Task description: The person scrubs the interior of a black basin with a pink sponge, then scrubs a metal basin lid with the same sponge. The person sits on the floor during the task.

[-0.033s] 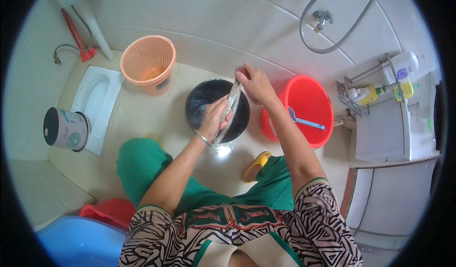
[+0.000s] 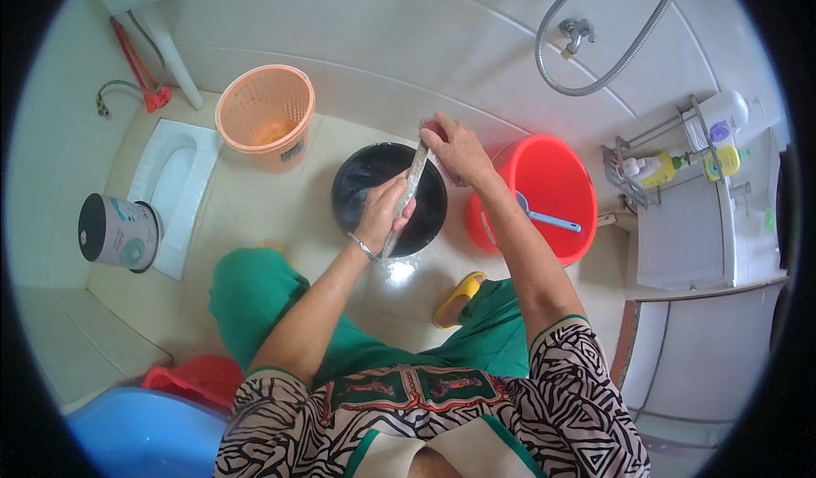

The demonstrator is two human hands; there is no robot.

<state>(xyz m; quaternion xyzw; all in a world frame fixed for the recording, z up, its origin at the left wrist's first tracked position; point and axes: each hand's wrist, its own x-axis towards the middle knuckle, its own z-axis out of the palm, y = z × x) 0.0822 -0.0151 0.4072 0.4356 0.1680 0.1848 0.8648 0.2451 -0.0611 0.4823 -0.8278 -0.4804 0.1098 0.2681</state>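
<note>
Over the black basin (image 2: 347,191), both my hands hold a long, thin, grey speckled thing (image 2: 416,172), flat and seen nearly edge-on. What kind of thing it is I cannot make out. My left hand (image 2: 387,210), with a bangle on its wrist, closes around its nearer half. Around its far end curls my right hand (image 2: 459,151); something dark reddish shows by those fingers, partly hidden. The basin stands on the floor in front of my feet.
A red bucket (image 2: 552,168) with a blue-handled dipper (image 2: 552,220) stands right. An orange perforated basket (image 2: 234,108), squat toilet (image 2: 183,172) and grey bin (image 2: 119,231) are left. A blue tub (image 2: 144,435) lies near left. A shower hose (image 2: 544,49) hangs on the wall.
The grey speckled thing looks narrower, turned more edge-on; the pale face that showed along its lower right side is mostly gone from sight. Both hands keep nearly the same place.
</note>
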